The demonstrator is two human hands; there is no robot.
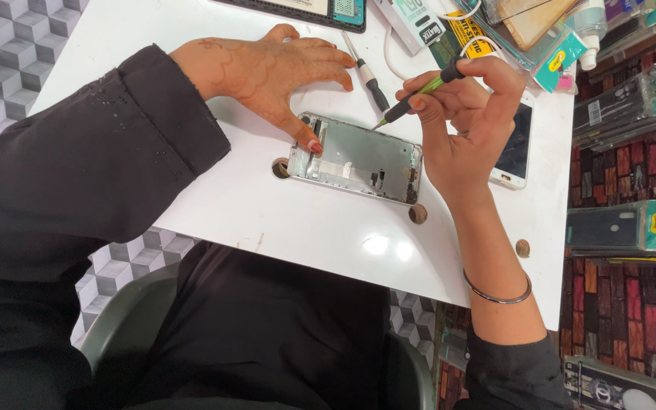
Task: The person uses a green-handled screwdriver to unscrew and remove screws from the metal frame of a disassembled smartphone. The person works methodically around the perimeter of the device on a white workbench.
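Note:
An opened phone frame [358, 159], silver with its inner parts showing, lies flat on the white table [305, 228]. My left hand [267, 72] rests palm down beside it, thumb pressing the frame's left end. My right hand [468, 121] grips a green and black screwdriver [419, 95], its tip touching the frame's upper edge. A second black and silver screwdriver [368, 76] lies on the table between my hands.
A white phone [516, 148] lies screen up under my right hand. Packaged accessories and a white cable [434, 30] crowd the table's far edge. A dark mat [320, 14] sits at the top. More packaged cases [624, 228] hang at the right. Small round caps [417, 214] dot the table.

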